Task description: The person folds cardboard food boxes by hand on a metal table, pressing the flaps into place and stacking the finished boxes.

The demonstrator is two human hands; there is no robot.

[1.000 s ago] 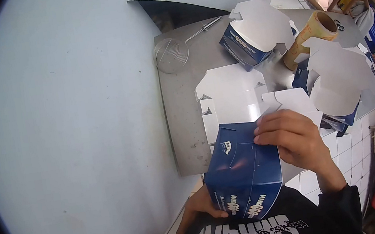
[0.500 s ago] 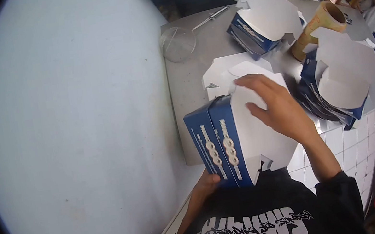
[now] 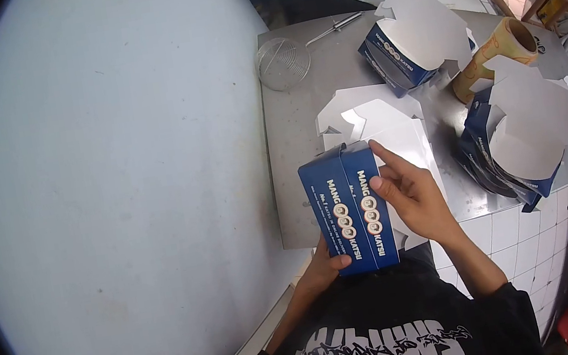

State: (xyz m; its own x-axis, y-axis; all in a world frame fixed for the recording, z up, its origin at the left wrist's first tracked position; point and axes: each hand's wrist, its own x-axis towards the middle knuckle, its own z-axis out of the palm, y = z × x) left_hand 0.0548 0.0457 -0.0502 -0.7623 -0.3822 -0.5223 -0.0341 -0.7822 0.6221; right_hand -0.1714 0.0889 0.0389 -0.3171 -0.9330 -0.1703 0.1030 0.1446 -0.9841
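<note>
Two nested blue paper food boxes (image 3: 350, 215) with white lettering are held in front of my body, their printed sides facing me. My left hand (image 3: 328, 265) grips them from below at the lower left, its thumb on the printed side and the other fingers hidden. Around the right edge is my right hand (image 3: 411, 195), with its thumb on the printed face and its index finger at the top corner. White inner flaps (image 3: 369, 109) spread out behind the boxes, over the metal table.
A wire strainer (image 3: 284, 63) lies at the table's (image 3: 284, 126) back left. Open blue boxes (image 3: 399, 61) stand at the back, and a stack of them (image 3: 514, 143) at the right. Between these lies a cardboard-core wrap roll (image 3: 494, 58). A pale wall (image 3: 119, 202) fills the left.
The boxes have turned so their printed sides face me more squarely. My right hand has gone from the white interior to the boxes' right edge, thumb now on the front.
</note>
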